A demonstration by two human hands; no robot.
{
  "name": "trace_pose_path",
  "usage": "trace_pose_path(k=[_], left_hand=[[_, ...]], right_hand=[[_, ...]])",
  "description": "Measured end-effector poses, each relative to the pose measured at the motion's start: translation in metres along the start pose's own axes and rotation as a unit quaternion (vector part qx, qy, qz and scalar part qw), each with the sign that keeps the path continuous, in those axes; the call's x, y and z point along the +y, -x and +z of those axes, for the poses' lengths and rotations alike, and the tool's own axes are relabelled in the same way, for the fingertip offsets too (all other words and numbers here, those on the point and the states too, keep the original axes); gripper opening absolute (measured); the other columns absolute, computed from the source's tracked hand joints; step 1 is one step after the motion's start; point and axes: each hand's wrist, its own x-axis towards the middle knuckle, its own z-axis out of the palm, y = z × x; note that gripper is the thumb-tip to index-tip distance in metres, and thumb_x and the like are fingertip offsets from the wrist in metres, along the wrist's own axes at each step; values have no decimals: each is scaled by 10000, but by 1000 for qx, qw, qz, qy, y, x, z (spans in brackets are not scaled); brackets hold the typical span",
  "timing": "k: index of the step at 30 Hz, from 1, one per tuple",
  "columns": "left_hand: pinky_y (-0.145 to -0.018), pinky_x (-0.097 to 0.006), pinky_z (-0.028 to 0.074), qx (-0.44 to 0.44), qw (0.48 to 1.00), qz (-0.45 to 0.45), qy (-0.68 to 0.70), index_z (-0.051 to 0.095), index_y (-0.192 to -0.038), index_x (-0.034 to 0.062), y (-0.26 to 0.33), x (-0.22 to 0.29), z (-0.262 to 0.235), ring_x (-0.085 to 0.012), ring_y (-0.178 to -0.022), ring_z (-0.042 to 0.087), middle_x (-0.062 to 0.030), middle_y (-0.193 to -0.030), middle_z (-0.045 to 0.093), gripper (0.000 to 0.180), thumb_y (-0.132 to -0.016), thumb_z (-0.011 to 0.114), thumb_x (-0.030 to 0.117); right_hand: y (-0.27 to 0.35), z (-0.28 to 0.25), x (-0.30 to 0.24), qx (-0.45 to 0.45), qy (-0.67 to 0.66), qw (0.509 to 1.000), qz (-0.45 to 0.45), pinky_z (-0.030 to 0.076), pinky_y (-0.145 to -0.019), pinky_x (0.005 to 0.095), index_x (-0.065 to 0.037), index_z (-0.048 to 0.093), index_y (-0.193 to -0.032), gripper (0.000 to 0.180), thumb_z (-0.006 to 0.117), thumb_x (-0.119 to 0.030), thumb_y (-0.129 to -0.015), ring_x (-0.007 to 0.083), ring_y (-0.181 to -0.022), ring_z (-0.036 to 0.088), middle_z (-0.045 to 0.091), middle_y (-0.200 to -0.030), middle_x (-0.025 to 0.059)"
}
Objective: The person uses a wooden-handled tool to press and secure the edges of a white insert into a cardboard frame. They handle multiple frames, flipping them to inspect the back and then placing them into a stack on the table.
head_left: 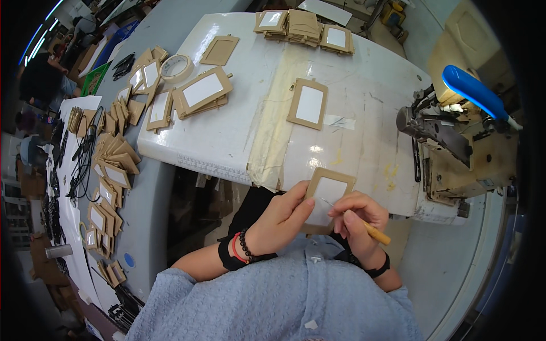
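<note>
My left hand (284, 220) grips a tan card holder (314, 227) by its left side, thumb on the front, close to my body at the table's near edge. The holder has a tan frame around a white, shiny window. Between the fingers of my right hand (362, 219) is an awl with a yellowish wooden handle (377, 234). Its thin metal tip lies over the holder's window; whether it touches cannot be made out. Farther off on the white table, a finished-looking card holder (309, 104) of the same kind lies flat with a small metal clasp at one corner.
Stacked card holders (303, 27) sit at the far edge, others (202, 92) at left beside a tape roll (176, 67). A sewing machine (449, 136) with a blue lamp (474, 91) stands at right. More holders (116, 153) cover the grey side table (149, 227).
</note>
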Motion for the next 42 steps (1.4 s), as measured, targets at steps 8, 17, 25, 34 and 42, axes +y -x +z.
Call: trace_pose_path(k=[8,17,25,34,42], left_hand=[[-674,-290,480,2,999,-31,-24,487,-1228,-17,2,6,-3,-168,-718,620,-161,-825,651,298,-971,452,128],[-646,-279,471,4,999,-26,-34,492,-1230,-14,-1,7,-3,-141,-687,597,-139,-788,635,299,-969,451,126],[-626,-259,452,0,999,-28,-21,521,-1206,-10,-3,8,-4,-99,-664,543,-89,-751,608,282,-965,458,122],[-629,-244,444,27,999,-38,6,560,-1167,-7,-4,5,-6,-85,-674,527,-74,-764,613,260,-961,451,109],[-628,-249,442,32,999,-30,8,564,-1164,-4,-2,4,-8,-88,-674,525,-82,-768,609,262,-957,450,108]], right_hand=[[-2,5,1,16,-25,998,48,498,-526,214,50,591,-978,108,542,-1,-897,86,-581,589,674,-901,158],[-7,6,-3,22,-20,998,59,504,-512,213,45,602,-964,102,548,-12,-899,79,-564,591,679,-906,156],[-9,6,-4,7,-22,998,58,508,-517,214,48,606,-966,100,550,8,-894,84,-567,594,682,-917,152],[-11,7,0,8,-32,998,50,510,-509,221,52,602,-969,102,544,20,-890,96,-568,604,677,-925,166],[-13,11,-3,3,-23,998,55,511,-506,219,51,597,-980,106,536,23,-898,92,-565,607,679,-946,164]])
